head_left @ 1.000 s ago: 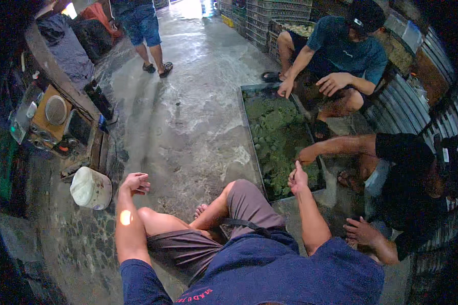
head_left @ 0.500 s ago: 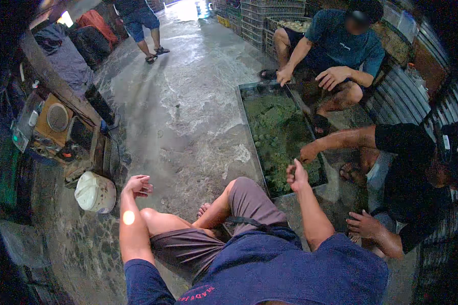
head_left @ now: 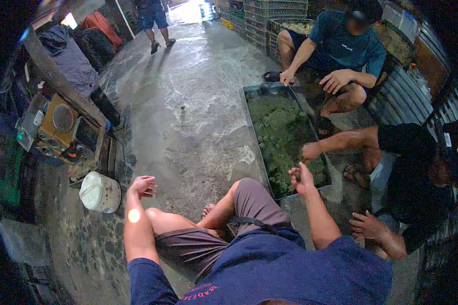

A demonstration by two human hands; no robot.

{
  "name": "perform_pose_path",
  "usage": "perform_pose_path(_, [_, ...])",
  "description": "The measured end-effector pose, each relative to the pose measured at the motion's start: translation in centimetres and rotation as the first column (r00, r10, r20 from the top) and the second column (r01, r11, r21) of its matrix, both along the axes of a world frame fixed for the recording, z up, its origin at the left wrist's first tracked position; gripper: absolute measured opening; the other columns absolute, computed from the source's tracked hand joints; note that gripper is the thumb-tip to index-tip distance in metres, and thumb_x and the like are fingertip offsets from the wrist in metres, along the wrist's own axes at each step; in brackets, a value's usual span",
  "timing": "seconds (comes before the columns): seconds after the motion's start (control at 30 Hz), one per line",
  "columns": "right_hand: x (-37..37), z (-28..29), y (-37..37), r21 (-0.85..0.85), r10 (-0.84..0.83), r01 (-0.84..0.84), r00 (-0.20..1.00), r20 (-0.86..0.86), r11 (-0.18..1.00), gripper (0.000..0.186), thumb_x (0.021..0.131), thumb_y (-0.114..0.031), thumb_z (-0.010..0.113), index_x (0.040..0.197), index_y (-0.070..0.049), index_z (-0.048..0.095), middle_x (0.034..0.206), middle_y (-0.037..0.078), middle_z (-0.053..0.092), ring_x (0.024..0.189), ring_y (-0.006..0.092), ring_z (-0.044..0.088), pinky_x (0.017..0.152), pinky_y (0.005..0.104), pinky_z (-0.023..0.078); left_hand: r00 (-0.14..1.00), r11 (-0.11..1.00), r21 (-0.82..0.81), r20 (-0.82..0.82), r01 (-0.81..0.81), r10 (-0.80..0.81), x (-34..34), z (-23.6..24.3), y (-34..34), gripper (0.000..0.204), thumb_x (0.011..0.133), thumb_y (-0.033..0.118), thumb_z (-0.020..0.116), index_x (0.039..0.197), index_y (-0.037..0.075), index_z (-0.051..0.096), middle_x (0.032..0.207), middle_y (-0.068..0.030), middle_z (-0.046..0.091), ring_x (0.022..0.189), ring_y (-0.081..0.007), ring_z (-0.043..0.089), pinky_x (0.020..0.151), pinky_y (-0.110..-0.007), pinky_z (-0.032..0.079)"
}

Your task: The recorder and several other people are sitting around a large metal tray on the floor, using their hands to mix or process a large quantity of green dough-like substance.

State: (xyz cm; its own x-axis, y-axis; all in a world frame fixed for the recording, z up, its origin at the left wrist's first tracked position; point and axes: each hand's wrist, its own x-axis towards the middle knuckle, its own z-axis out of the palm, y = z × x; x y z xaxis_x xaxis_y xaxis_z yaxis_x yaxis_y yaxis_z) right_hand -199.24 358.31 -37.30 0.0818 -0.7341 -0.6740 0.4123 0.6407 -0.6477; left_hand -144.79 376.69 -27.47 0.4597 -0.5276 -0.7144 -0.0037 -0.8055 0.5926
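My right hand [head_left: 303, 180] is over the near right part of a shallow rectangular tray [head_left: 247, 105]. Its fingers curl around a small dark roundish lump [head_left: 297, 176], too small to identify surely. Greenish-brown, muddy-looking material [head_left: 282, 124] fills the tray, with several round, egg-like lumps [head_left: 262, 145] along its left side. A co-worker's hand [head_left: 311, 151] reaches over the tray just beyond mine. Resting by my left knee, my left hand [head_left: 145, 186] is open with loosely bent fingers and nothing in it.
One co-worker [head_left: 348, 51] squats by the tray's far right corner; another [head_left: 407, 168] sits at the right. A white bucket [head_left: 109, 195] stands at left beside a wooden box with a round speaker [head_left: 62, 118]. Stacked plastic crates [head_left: 257, 28] line the back. A person [head_left: 152, 20] walks farther off.
My right hand has turned, and a dark lump now shows in its fingers. The person at the back has stepped farther away. The view has shifted slightly.
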Motion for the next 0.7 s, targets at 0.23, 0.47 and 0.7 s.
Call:
perform_pose_path(0.23, [-1.8, 3.4, 2.9, -0.147, 0.104, -0.186, 0.893, -0.439, 0.972, 0.051, 0.085, -0.045, 0.047, 0.05, -0.007, 0.048, 0.042, 0.004, 0.045, 0.034, 0.0133, 0.04, 0.033, 0.0278, 0.03, 0.997, 0.993, 0.101, 0.039, 0.062, -0.066, 0.0, -0.9, -0.7, 0.029, 0.084, 0.028, 0.056, 0.108, 0.012, 0.053, 0.079, -0.007, 0.063, 0.061, -0.0201, 0.062, 0.048, -0.035, 0.046])
perform_pose_path(0.47, [-3.8, 2.1, 5.1, 0.019, -0.035, 0.037, 0.997, -0.064, 0.999, 0.035, 0.085, -0.04, 0.049, 0.069, -0.009, 0.053, 0.064, 0.004, 0.055, 0.042, 0.0095, 0.04, 0.037, 0.0222, 0.03, 0.993, 0.993, 0.053, 0.05, 0.105, -0.108, 0.0, -1.2, -2.0, 0.032, 0.084, 0.028, 0.056, 0.111, 0.012, 0.051, 0.087, -0.0082, 0.062, 0.064, -0.0214, 0.062, 0.048, -0.034, 0.047])
perform_pose_path(0.7, [-3.6, -0.8, 4.9, 0.102, -0.051, 0.067, 0.987, -0.153, 0.993, 0.039, 0.084, -0.042, 0.05, 0.061, -0.011, 0.047, 0.05, 0.002, 0.044, 0.036, 0.0089, 0.03, 0.033, 0.0241, 0.023, 0.992, 0.989, 0.091, 0.02, 0.121, -0.123, 0.5, -0.9, -1.6, 0.045, 0.084, 0.033, 0.054, 0.121, 0.01, 0.042, 0.095, -0.0128, 0.062, 0.076, -0.0276, 0.062, 0.056, -0.038, 0.048])
